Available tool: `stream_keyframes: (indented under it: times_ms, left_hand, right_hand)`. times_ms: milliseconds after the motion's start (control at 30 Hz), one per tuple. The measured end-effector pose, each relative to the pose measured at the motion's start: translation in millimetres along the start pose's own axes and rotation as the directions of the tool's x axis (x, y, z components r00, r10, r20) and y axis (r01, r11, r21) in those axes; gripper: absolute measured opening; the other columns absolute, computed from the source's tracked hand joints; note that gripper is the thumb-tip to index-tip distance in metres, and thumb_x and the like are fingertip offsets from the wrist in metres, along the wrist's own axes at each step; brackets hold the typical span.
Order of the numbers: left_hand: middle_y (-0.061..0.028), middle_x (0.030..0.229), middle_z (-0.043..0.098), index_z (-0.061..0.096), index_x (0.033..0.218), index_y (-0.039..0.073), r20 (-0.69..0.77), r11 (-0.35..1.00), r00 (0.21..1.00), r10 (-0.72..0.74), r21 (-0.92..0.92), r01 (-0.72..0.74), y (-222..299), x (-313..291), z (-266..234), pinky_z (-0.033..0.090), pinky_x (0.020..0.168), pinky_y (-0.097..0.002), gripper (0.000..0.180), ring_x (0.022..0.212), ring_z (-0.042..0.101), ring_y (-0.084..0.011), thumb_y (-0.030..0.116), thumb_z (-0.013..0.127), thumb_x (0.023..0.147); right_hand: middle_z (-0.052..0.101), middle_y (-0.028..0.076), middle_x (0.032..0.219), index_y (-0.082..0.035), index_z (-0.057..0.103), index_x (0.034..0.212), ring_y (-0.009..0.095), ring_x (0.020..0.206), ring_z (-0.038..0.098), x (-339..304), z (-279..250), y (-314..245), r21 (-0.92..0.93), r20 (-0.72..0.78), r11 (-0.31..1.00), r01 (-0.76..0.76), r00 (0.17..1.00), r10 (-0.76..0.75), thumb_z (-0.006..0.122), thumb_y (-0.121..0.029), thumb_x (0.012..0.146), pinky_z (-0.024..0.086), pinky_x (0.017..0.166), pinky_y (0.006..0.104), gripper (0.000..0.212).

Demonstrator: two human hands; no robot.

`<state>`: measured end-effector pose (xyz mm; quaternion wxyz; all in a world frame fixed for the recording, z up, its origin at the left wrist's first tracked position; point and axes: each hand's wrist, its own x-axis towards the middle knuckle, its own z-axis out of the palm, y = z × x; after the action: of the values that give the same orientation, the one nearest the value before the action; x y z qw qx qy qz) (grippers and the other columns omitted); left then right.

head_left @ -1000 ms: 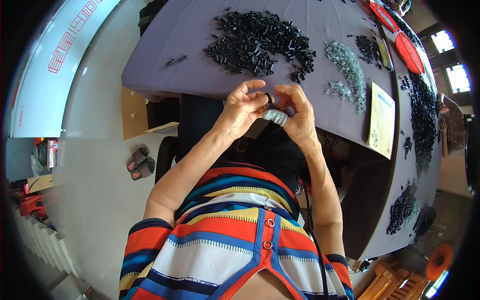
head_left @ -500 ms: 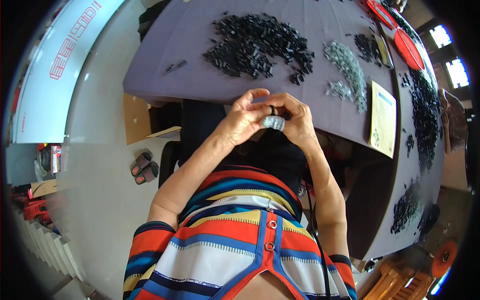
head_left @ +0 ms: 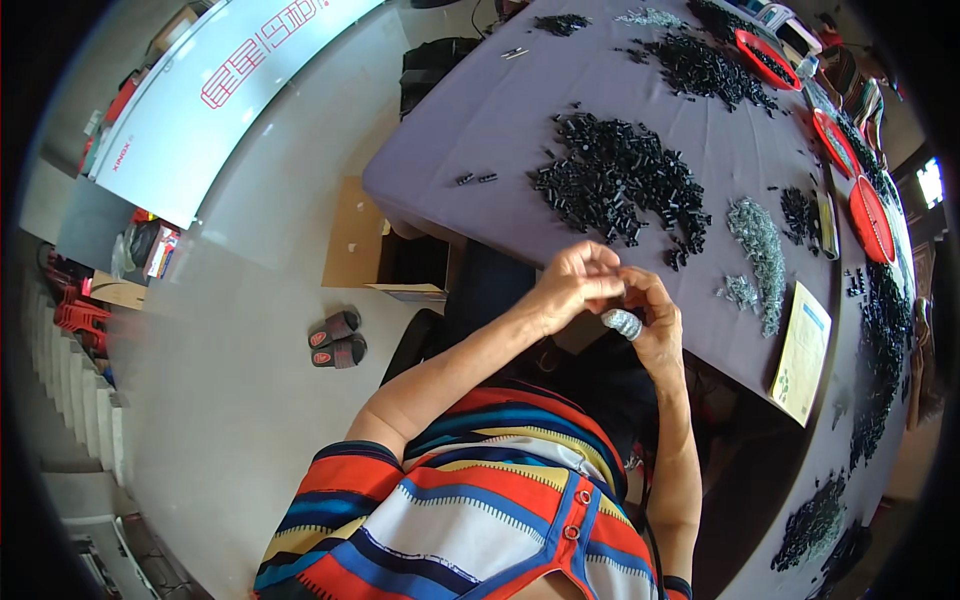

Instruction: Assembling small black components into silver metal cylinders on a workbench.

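My left hand (head_left: 578, 288) and my right hand (head_left: 656, 325) meet in front of the table's near edge, fingertips almost together. The left fingers are bent in a pinch and slightly blurred; what they hold, if anything, is hidden. My right fingers are curled closed too, their contents too small to make out. A silvery, ribbed piece (head_left: 622, 323) sits at my right thumb; whether it wraps the thumb or is gripped, I cannot tell. Just beyond my hands, a pile of small black tubular pieces (head_left: 615, 185) lies on the grey-purple tablecloth (head_left: 470, 150).
Small clear pieces (head_left: 758, 255) lie right of the black pile, near a yellowish booklet (head_left: 802, 355). Red baskets (head_left: 872, 220) and more black pieces (head_left: 880, 340) are farther right. Left of the table, an open cardboard box (head_left: 352, 240) and dark slippers (head_left: 338, 340) are on the floor.
The view has swung, so table and hands appear farther right and lower. My fingers have shifted; the small black bit seen between them earlier no longer shows plainly.
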<state>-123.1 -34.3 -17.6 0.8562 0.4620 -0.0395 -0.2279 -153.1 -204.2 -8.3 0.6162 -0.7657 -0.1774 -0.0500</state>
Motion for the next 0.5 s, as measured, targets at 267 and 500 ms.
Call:
stream_keyframes:
  times_ms: [267, 500]
  left_hand:
    - [-0.0096, 0.074, 0.063, 0.061, 0.082, 0.006, -0.002, 0.109, 0.612, 0.791, 0.985, -0.137, 85.2, 12.7, -94.8, 0.048, 0.062, -0.0373, 0.007, 0.068, 0.06, -0.0266, 0.008, 0.065, 0.077]
    - [-0.0105, 0.079, 0.06, 0.063, 0.078, 0.005, 0.218, -0.224, 0.588, 0.779, 0.973, -0.063, 90.8, 32.5, -134.5, 0.043, 0.075, -0.0396, 0.007, 0.083, 0.057, -0.0298, 0.004, 0.067, 0.072]
  right_hand:
    - [0.059, 0.004, 0.107, 0.001, 0.056, 0.114, 0.009, 0.086, 0.053, -2.8, -10.0, 5.3, 0.164, 0.049, 0.973, -0.161, 0.987, 0.155, 0.069, -0.014, 0.081, 0.044, 0.081, 0.0239, 0.039]
    - [0.06, 0.006, 0.086, -0.003, 0.061, 0.107, 0.015, 0.076, 0.057, -2.7, -5.4, 0.9, -0.098, -0.031, 0.99, -0.099, 0.995, 0.097, 0.07, -0.009, 0.079, 0.047, 0.068, 0.0292, 0.03]
